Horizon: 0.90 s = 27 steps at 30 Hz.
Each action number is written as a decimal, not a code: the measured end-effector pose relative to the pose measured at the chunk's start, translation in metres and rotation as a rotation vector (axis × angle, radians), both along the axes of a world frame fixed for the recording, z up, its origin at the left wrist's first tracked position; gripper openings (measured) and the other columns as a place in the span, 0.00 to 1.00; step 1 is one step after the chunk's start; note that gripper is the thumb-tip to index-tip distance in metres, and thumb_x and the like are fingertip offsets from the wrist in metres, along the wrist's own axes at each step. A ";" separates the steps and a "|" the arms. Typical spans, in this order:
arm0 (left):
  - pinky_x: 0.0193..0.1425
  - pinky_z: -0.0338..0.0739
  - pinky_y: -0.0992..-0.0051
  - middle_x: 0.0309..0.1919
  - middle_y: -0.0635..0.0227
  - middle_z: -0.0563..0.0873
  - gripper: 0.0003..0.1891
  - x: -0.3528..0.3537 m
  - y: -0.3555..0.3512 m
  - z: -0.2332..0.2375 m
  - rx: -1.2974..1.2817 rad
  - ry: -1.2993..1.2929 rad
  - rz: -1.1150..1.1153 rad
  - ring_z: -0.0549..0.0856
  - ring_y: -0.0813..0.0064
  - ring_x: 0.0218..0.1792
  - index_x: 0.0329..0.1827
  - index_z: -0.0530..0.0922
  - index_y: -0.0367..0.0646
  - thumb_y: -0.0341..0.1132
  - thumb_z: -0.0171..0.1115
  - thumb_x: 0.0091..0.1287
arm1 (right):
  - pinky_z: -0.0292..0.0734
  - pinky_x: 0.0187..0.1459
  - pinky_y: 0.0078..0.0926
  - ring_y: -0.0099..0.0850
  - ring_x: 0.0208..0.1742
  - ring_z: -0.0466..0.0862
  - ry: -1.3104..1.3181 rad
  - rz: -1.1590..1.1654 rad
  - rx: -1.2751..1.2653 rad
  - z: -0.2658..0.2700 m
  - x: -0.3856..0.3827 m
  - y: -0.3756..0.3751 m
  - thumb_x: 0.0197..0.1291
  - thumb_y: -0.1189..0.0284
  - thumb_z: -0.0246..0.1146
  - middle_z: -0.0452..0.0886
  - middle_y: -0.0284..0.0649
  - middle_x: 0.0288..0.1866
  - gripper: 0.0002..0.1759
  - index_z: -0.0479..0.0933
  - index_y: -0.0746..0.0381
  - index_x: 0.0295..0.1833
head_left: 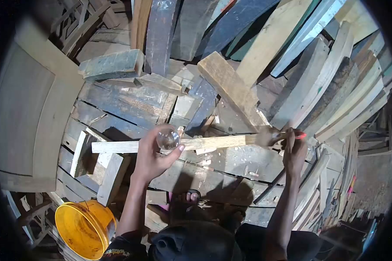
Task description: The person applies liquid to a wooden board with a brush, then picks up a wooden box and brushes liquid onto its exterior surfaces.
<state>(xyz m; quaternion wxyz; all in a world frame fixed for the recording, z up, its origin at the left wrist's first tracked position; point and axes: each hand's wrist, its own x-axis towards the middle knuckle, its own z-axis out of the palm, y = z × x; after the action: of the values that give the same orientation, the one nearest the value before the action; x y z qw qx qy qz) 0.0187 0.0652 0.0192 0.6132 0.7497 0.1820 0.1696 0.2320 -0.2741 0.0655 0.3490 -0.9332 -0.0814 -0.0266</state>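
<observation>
My left hand (153,154) is closed around a small, clear, round glass or plastic container (168,138). Its thumb lies over a narrow pale wooden strip (222,142) that runs across in front of me; whether the fingers also grip the strip is hidden. At the strip's right end is a blurred brown brush-like tool (266,137) with a red handle end. The fingers of my right hand (294,150) are closed on its handle. The contents of the container cannot be made out.
Below the strip's left end stands a rough wooden support (112,178). A yellow bucket (83,228) is at lower left, near a wooden panel (21,108). Boards (311,82) lean at the back and right; a thick block (228,87) lies ahead. Wood chips litter the plank floor (222,167).
</observation>
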 end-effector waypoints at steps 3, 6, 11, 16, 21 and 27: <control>0.60 0.83 0.70 0.58 0.62 0.87 0.27 -0.004 0.001 -0.006 0.076 -0.009 -0.033 0.87 0.74 0.57 0.65 0.81 0.39 0.29 0.80 0.63 | 0.82 0.39 0.48 0.53 0.35 0.89 -0.231 -0.038 -0.363 0.008 -0.005 0.009 0.73 0.71 0.63 0.87 0.51 0.32 0.07 0.83 0.58 0.52; 0.60 0.85 0.69 0.58 0.60 0.88 0.28 -0.008 0.002 -0.008 0.050 0.046 -0.024 0.88 0.71 0.55 0.66 0.81 0.38 0.30 0.82 0.63 | 0.83 0.38 0.48 0.48 0.35 0.91 -0.264 0.160 -0.355 -0.014 -0.035 0.038 0.71 0.68 0.68 0.87 0.45 0.31 0.06 0.84 0.56 0.51; 0.56 0.83 0.74 0.51 0.66 0.87 0.26 -0.004 0.009 -0.008 0.052 0.016 0.055 0.84 0.78 0.49 0.65 0.80 0.36 0.26 0.80 0.65 | 0.83 0.36 0.38 0.38 0.32 0.90 -0.128 0.507 0.032 -0.003 -0.108 0.119 0.75 0.65 0.68 0.87 0.45 0.30 0.07 0.84 0.57 0.47; 0.57 0.82 0.74 0.50 0.66 0.87 0.27 -0.004 0.013 0.007 0.168 0.046 0.065 0.85 0.77 0.49 0.65 0.80 0.35 0.27 0.81 0.64 | 0.78 0.33 0.27 0.23 0.31 0.84 0.410 0.002 0.441 -0.023 -0.060 0.074 0.84 0.65 0.60 0.84 0.35 0.28 0.17 0.81 0.65 0.41; 0.54 0.84 0.72 0.53 0.62 0.87 0.27 0.001 0.005 -0.011 0.043 0.024 -0.002 0.86 0.74 0.50 0.64 0.82 0.36 0.31 0.83 0.63 | 0.71 0.31 0.24 0.19 0.28 0.79 0.145 -0.047 0.362 -0.040 0.019 -0.033 0.86 0.53 0.55 0.82 0.33 0.28 0.23 0.81 0.62 0.47; 0.54 0.86 0.70 0.55 0.59 0.88 0.28 0.007 -0.001 -0.015 0.076 -0.019 -0.023 0.88 0.72 0.53 0.64 0.82 0.37 0.32 0.84 0.63 | 0.81 0.36 0.41 0.40 0.32 0.88 -0.110 0.060 -0.235 -0.005 0.062 -0.080 0.82 0.58 0.60 0.86 0.45 0.30 0.19 0.83 0.64 0.46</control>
<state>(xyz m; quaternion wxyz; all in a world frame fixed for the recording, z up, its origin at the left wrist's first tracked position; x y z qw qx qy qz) 0.0260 0.0647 0.0040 0.5879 0.7728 0.1613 0.1764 0.2943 -0.3545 0.0603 0.2329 -0.9619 -0.1308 -0.0575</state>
